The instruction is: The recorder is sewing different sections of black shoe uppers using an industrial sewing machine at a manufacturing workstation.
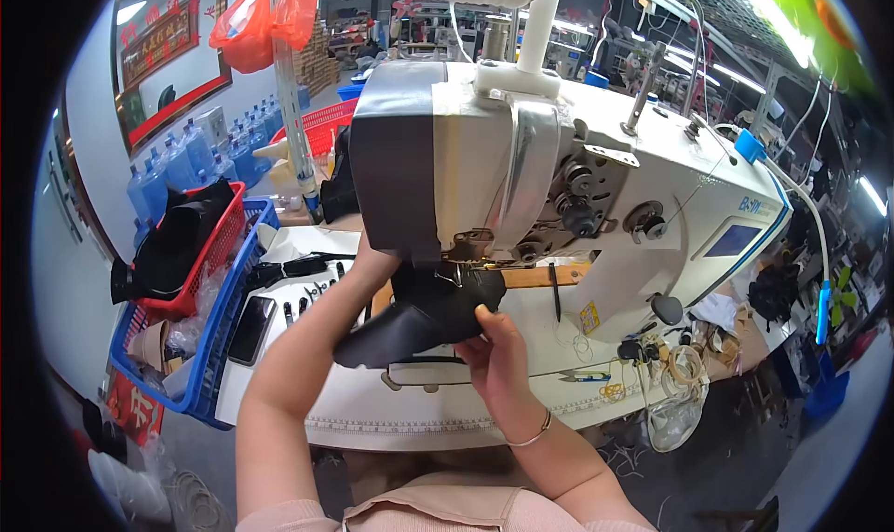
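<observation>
Nearest the wearer, both bare forearms rise from the lower edge toward the middle of the white sewing table [372,420]; the right hand [498,350], a thin bangle at its wrist, is turned palm-inward with its fingers curled and the thumb pressed on the near right edge of a black leather piece [419,322], so it grasps that piece; the left hand [372,266] reaches farther in, its forearm angled up from the left, and its fingers go behind the same black piece just under the machine head, so whether it pinches or only steadies the leather I cannot tell; the piece itself sits in the middle of the table, lifted off the surface, its far end pushed up under the needle area of the white industrial sewing machine [596,187]; judging from this, the step in hand looks like seating the leather beneath the presser foot, and the next move would call for a level, taut hold with both hands and fingertips kept clear of the needle; to the near right lie small thread snips [587,376] and loops of cord; to the left stand a blue basket [219,327] and a red basket [209,252] filled with dark pieces; farther left, water bottles [186,155] stand in a row, and an orange plastic bag [261,15] hangs at the far left.
</observation>
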Demonstrator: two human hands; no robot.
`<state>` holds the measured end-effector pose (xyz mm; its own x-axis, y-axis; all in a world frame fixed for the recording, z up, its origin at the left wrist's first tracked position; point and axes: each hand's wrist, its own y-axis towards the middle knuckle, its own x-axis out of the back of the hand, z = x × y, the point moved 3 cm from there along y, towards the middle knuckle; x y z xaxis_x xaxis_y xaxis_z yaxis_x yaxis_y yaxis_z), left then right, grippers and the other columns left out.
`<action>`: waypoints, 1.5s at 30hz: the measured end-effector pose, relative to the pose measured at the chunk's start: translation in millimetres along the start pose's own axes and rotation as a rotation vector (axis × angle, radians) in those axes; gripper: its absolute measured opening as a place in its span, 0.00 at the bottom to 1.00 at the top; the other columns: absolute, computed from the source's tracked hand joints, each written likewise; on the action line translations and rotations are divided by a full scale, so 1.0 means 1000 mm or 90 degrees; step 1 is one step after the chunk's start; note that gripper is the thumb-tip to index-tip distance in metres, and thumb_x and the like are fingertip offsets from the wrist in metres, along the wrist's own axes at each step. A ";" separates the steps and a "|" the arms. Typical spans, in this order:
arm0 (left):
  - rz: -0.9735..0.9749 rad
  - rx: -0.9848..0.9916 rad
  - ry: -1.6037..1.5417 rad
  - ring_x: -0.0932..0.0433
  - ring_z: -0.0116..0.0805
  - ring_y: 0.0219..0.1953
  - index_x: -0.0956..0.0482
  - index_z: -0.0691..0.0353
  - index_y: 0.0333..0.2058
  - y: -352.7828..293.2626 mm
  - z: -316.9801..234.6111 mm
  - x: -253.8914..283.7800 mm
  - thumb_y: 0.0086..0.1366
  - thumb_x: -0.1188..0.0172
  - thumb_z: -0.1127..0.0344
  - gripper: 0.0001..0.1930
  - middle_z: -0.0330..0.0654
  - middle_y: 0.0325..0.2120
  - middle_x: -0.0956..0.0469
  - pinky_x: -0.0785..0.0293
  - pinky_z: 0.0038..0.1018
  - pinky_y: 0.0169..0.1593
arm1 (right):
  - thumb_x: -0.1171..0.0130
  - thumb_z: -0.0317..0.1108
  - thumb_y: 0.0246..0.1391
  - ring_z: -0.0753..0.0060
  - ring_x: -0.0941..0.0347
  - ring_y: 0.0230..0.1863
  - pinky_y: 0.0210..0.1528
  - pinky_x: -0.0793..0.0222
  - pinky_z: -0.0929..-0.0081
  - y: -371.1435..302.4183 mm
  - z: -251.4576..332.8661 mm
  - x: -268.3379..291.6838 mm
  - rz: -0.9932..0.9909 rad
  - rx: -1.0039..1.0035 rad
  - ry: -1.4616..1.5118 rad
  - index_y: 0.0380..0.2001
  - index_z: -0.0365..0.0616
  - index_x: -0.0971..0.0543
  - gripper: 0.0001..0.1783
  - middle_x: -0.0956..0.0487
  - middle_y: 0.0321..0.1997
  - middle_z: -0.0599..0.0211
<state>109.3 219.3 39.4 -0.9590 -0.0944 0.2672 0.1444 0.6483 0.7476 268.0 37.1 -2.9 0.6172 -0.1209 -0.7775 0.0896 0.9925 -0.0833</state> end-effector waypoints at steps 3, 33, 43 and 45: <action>0.020 0.028 0.014 0.23 0.42 0.42 0.30 0.66 0.48 0.016 -0.005 -0.013 0.55 0.38 0.64 0.23 0.49 0.41 0.23 0.28 0.30 0.45 | 0.43 0.35 0.57 0.75 0.23 0.31 0.40 0.22 0.72 -0.006 -0.003 -0.009 -0.008 -0.021 -0.020 0.28 0.44 0.31 0.09 0.22 0.30 0.66; 0.088 -0.245 0.421 0.30 0.35 0.52 0.23 0.56 0.46 -0.116 -0.134 -0.022 0.52 0.44 0.67 0.19 0.36 0.49 0.28 0.44 0.45 0.58 | 0.42 0.31 0.55 0.84 0.33 0.25 0.29 0.37 0.85 -0.012 -0.006 0.000 0.004 -0.037 -0.054 0.26 0.45 0.28 0.07 0.26 0.26 0.72; -0.010 -0.385 0.457 0.24 0.30 0.42 0.18 0.53 0.33 -0.106 -0.135 -0.019 0.53 0.42 0.67 0.08 0.31 0.39 0.24 0.42 0.42 0.57 | 0.42 0.24 0.52 0.76 0.26 0.29 0.30 0.30 0.78 -0.013 0.047 0.020 0.019 0.382 -0.696 0.30 0.39 0.24 0.02 0.23 0.28 0.66; -0.004 -0.372 0.449 0.23 0.30 0.42 0.18 0.53 0.32 -0.107 -0.134 -0.022 0.53 0.41 0.68 0.08 0.31 0.38 0.24 0.42 0.42 0.58 | 0.41 0.16 0.41 0.62 0.23 0.33 0.34 0.28 0.73 -0.014 0.068 0.007 0.030 0.893 -0.936 0.34 0.40 0.24 0.14 0.22 0.37 0.58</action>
<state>147.9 51.1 34.7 -0.6168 -0.6610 0.4274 0.4237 0.1788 0.8880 323.9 21.4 35.5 0.6108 -0.7376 0.2879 0.0335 0.3874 0.9213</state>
